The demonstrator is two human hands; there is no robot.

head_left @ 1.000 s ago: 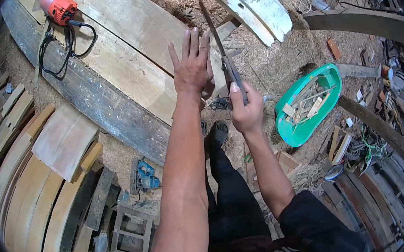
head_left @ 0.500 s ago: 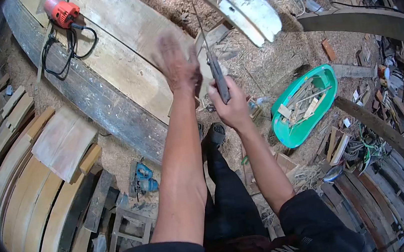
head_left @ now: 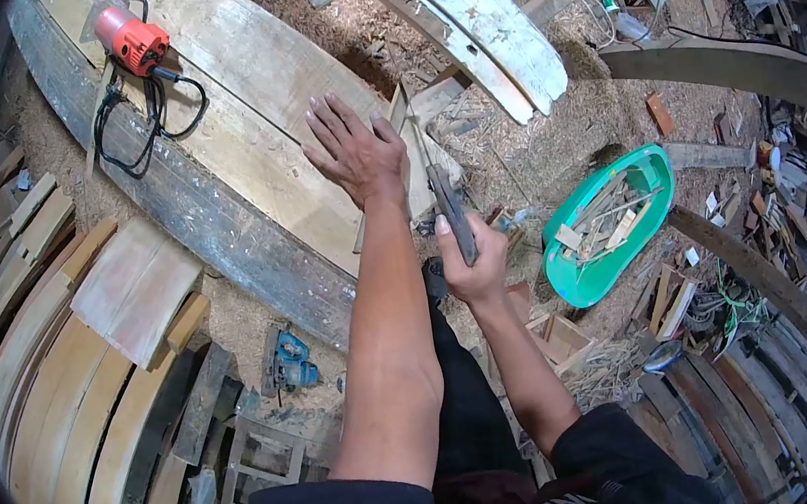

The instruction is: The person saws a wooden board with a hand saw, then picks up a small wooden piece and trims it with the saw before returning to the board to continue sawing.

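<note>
My left hand (head_left: 364, 161) lies on the pale wooden board (head_left: 263, 173) near its right end, with the fingers spread. My right hand (head_left: 472, 254) is wrapped round the dark handle of a hand saw (head_left: 449, 208). The saw's narrow blade points up and away, along the board's end, just right of my left hand. A red power tool (head_left: 131, 46) with a black cable rests at the board's far left part.
A green tub (head_left: 584, 285) with wood scraps stands at the right. White-topped planks (head_left: 485, 15) lie beyond the saw. A blue power tool (head_left: 293, 362) sits on the floor at lower left, near stacked curved boards (head_left: 68, 394). Wood shavings cover the floor.
My left hand, blurred before, now lies still and sharp on the board. My right hand and the saw have moved slightly down and to the right. The view has shifted a little.
</note>
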